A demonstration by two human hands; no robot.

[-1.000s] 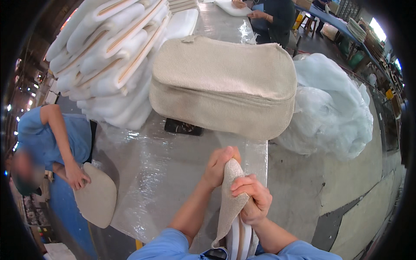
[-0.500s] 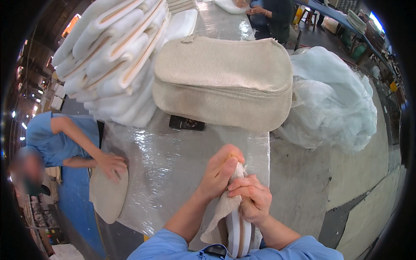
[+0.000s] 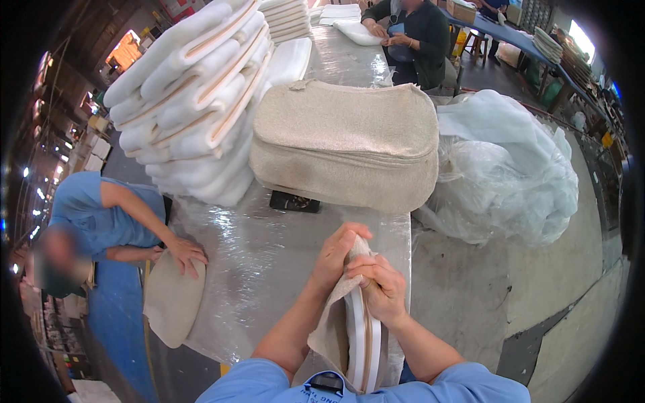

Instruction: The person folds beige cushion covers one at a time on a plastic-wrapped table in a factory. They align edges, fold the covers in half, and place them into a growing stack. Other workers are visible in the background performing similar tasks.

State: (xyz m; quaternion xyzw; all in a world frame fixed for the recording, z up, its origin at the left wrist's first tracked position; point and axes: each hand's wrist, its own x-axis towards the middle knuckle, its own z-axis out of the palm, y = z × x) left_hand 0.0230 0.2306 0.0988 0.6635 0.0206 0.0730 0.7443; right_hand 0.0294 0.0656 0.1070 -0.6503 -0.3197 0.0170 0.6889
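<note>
A beige fabric cover [image 3: 328, 330] is wrapped partly around a white padded piece with a brown middle layer [image 3: 363, 346], which stands on edge close to my body. My left hand [image 3: 336, 254] is closed on the far end of the cover, its fingers wrapped over the top. Just nearer and to the right, my right hand [image 3: 381, 287] grips the cover and pad from the right side, fingers curled over the upper edge. The cover's left side hangs loose, leaving the pad's layered edge exposed toward me. The fabric between my palms is mostly hidden.
Beyond my hands, a stack of beige covers [image 3: 342, 144] lies on the plastic-covered table [image 3: 255, 269], with a dark flat object [image 3: 294, 201] beside it. White folded padding [image 3: 195, 101] is piled at left, bagged padding [image 3: 507, 174] at right. A co-worker at left handles a beige piece [image 3: 176, 299].
My hands stay closed on the cover, shifted slightly left in view, and more of the pad's edge shows. The left co-worker's hand lies flatter on the beige piece. The view has tilted upward.
</note>
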